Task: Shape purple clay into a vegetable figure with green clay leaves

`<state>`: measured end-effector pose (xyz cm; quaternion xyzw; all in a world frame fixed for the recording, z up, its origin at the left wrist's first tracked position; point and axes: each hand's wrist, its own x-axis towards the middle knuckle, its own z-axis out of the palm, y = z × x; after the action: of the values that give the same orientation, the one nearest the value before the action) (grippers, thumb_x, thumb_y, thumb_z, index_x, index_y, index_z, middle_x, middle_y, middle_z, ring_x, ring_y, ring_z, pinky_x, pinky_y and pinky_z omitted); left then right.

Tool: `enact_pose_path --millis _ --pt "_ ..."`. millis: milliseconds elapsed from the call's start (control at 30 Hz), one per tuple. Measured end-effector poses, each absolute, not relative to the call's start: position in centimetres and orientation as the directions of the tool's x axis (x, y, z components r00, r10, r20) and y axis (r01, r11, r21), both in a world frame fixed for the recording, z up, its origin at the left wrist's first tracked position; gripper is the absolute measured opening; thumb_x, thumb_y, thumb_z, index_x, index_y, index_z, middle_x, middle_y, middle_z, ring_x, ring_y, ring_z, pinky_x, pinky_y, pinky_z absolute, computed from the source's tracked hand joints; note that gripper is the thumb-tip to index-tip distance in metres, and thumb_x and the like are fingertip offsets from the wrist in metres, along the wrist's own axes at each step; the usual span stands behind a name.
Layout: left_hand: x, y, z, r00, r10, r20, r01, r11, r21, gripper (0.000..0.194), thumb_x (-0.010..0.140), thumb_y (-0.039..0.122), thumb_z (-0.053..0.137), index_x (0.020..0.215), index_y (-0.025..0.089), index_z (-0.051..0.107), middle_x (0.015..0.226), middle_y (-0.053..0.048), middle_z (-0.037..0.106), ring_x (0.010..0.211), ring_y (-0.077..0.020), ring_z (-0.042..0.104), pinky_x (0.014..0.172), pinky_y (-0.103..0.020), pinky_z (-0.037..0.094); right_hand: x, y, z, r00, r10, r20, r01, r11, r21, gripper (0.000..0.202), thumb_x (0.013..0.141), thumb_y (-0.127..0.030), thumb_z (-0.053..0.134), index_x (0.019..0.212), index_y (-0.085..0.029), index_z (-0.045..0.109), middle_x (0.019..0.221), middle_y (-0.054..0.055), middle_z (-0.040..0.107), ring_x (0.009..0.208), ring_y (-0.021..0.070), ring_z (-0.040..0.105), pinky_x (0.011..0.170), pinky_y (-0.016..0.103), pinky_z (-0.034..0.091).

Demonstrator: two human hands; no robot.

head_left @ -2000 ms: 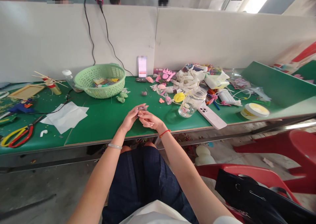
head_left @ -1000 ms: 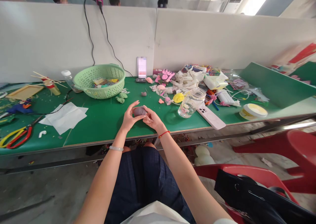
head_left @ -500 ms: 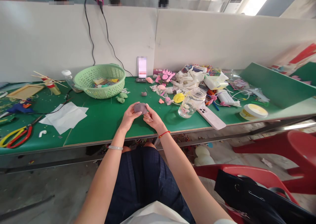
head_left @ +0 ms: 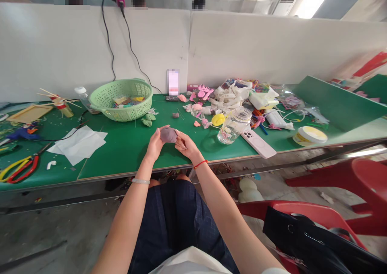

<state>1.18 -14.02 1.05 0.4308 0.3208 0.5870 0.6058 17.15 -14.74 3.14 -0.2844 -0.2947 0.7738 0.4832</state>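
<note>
A greyish-purple lump of modelling clay (head_left: 168,135) is held between both hands above the front of the green table (head_left: 121,153). My left hand (head_left: 155,144) grips its left side, thumb and fingers closed round that edge. On the other side, my right hand (head_left: 186,143) pinches the clay's right edge with thumb and forefinger, the other fingers curled. Behind the hands lies a small purple-grey bit of clay (head_left: 175,115), with green clay lumps (head_left: 148,120) to its left.
A green basket (head_left: 123,113) stands at the back left, near paper sheets (head_left: 78,143) and red-yellow pliers (head_left: 24,165). To the right are a glass jar (head_left: 231,131), a pink phone (head_left: 259,143) and a lidded tub (head_left: 310,136). A lit phone (head_left: 173,82) leans on the white partition.
The clay has shifted slightly left and turned in the fingers, and more of its surface shows. My left thumb has moved off its front. The view has shifted a little.
</note>
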Motion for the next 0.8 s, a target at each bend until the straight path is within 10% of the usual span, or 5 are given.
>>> enact_pose_path --millis 267,800 --pt "1.5 -13.8 1.2 -0.02 0.998 0.055 -0.463 -0.058 0.884 0.047 0.061 0.051 0.1 0.066 0.018 0.066 0.069 0.003 0.065 0.068 -0.0108 0.061 0.066 -0.024 0.047 17.1 -14.7 2.6 -0.377 0.92 -0.111 -0.531 -0.312 -0.788 0.04 0.102 -0.024 0.062 0.064 -0.02 0.05 0.039 -0.011 0.03 0.035 0.0038 0.015 0.037 0.015 0.02" --pt "2.0 -14.0 1.7 -0.043 0.999 -0.006 -0.477 -0.015 0.879 0.057 0.05 0.063 0.101 0.065 0.017 0.071 0.066 0.002 0.066 0.06 -0.0098 0.056 0.058 -0.024 0.042 17.5 -14.0 1.4 -0.441 0.896 -0.06 -0.561 -0.327 -0.76 0.043 0.094 -0.034 0.073 0.061 -0.022 0.047 0.037 -0.01 0.032 0.036 0.0051 0.015 0.035 0.017 0.022"
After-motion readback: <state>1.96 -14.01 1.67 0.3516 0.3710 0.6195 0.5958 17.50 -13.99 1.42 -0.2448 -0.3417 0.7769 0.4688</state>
